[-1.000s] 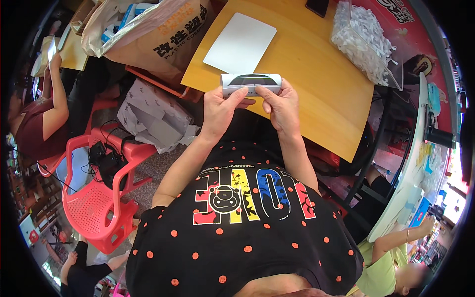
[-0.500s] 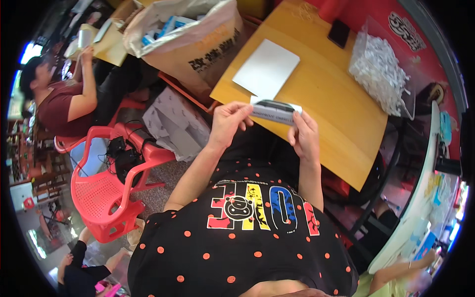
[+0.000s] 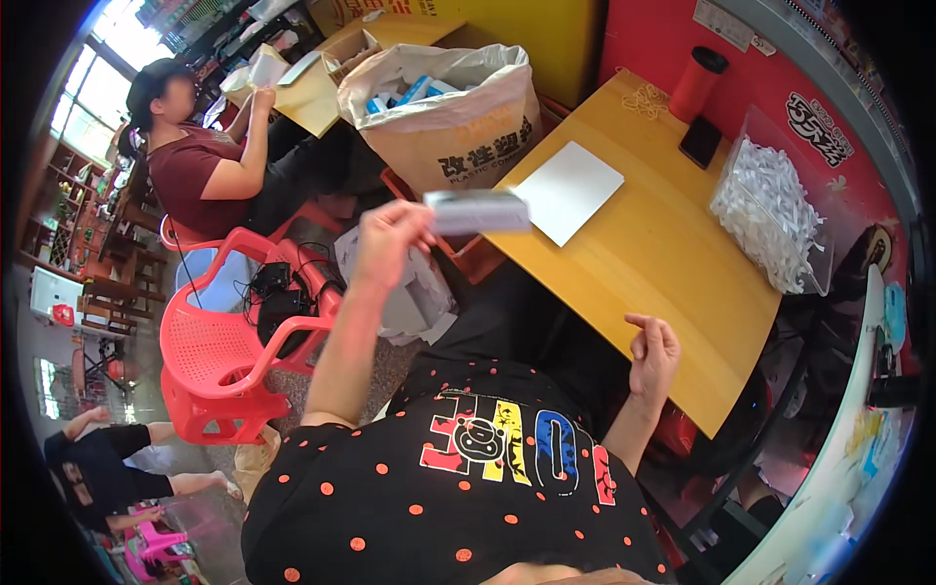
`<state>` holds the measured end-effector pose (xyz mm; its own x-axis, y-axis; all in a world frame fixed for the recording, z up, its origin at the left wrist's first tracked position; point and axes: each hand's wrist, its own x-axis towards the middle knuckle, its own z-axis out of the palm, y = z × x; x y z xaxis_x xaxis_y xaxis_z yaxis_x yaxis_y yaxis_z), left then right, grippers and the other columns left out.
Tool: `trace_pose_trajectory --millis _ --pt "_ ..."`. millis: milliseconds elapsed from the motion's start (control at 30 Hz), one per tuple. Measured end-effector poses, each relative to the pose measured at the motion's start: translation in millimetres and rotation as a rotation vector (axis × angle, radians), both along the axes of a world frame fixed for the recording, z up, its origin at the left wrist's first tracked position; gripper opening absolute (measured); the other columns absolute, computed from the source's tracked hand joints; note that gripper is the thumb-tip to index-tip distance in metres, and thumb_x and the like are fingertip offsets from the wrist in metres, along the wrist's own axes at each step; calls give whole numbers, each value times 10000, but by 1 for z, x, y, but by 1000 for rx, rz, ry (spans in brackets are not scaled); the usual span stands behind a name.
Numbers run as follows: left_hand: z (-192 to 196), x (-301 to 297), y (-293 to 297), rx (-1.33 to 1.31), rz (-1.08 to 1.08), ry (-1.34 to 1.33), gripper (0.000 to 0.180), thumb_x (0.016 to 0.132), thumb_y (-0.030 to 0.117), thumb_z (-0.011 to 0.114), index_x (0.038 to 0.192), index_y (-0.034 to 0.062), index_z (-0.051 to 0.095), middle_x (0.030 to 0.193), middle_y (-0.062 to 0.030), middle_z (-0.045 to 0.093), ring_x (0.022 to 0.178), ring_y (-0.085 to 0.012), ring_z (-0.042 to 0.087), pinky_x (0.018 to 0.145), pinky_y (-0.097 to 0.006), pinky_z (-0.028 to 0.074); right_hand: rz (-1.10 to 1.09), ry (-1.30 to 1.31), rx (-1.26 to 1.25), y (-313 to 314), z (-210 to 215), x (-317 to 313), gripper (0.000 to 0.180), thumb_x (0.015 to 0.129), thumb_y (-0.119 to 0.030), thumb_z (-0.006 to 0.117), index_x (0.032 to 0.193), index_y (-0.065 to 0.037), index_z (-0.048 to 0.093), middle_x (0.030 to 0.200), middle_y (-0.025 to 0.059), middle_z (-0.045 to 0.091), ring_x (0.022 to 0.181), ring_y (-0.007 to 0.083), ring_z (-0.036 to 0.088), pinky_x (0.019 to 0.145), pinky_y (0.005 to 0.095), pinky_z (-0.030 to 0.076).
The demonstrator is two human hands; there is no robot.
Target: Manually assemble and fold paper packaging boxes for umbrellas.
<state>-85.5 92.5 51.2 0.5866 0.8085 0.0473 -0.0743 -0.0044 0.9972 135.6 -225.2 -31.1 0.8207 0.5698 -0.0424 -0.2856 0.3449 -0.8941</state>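
Observation:
My left hand (image 3: 395, 239) pinches one end of a slim, pale grey and white box (image 3: 478, 212), blurred by motion. The box is held up in the air between the big woven sack and the wooden table (image 3: 702, 322). My right hand (image 3: 653, 356) has come off the box and hovers by the table's near edge. Its index finger points out, the other fingers are loosely bent, and nothing shows in it. A white sheet or thin stack of paper (image 3: 575, 190) lies on the table just beyond the box.
The woven sack (image 3: 439, 151) holds blue and white boxes. A clear bin (image 3: 770, 210) of white strips, a dark phone (image 3: 701, 143), rubber bands (image 3: 645, 100) and a red cup (image 3: 696, 83) stand along the table's far side. Left are a red chair (image 3: 210, 351) and a seated person (image 3: 205, 175).
Both hands held the box; now only my left hand does, moved left toward the sack. My right hand has let go and drawn back to the right. The view has shifted.

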Motion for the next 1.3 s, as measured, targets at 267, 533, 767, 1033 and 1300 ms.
trace_pose_trajectory --millis 267,533,767,1033,1300 --pt "77 60 151 595 337 233 258 852 225 666 908 -26 689 746 -65 659 635 -114 622 587 -236 488 2 -30 -20 -1 4 -17 196 946 -134 562 821 -4 641 864 130 697 504 27 393 466 173 299" --pt "21 108 231 945 75 878 753 762 541 650 1317 53 503 1204 -181 601 1090 -308 585 964 -452 409 46 -279 -292 30 55 0 177 924 -91 574 842 29 675 764 58 657 537 25 429 494 179 319" --pt "-36 89 244 1292 58 1039 600 723 335 746 1216 66 533 1069 -163 630 1098 -326 559 979 -531 347 227 -945 -499 179 154 65 178 901 -117 602 935 42 675 766 42 647 707 65 558 622 222 432" --pt "-32 71 208 1195 -311 544 237 747 17 567 976 33 627 791 -128 601 789 -309 624 667 -395 492 221 -1768 -517 475 142 159 407 866 -310 627 1152 -21 619 1151 188 629 1080 318 597 921 369 458" --pt "-15 32 197 1073 -401 646 207 754 26 563 947 55 631 773 -124 600 787 -308 615 678 -401 487 274 -1487 -702 593 47 203 271 798 -137 535 1043 -108 646 992 187 663 955 369 628 806 432 494"
